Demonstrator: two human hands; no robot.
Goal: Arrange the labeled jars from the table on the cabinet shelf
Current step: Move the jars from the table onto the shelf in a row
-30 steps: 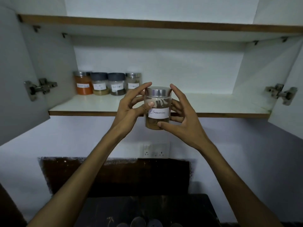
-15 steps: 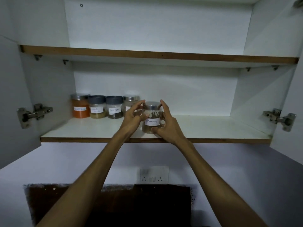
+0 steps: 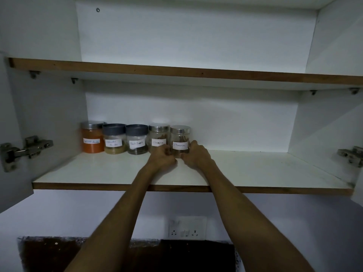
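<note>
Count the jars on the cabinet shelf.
5, in one row at the lower shelf's back left: orange jar, two dark-lidded jars, then two silver-lidded jars. None seem hidden.

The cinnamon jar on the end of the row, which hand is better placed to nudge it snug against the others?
The right hand, probably. It wraps the cinnamon jar's open outer side, so it can push toward the row. The left hand sits low in front, between it and the neighbouring jar.

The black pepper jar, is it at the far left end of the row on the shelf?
No, the black pepper jar stands third from the left; the orange jar sits at the left end of the row on the shelf.
</note>
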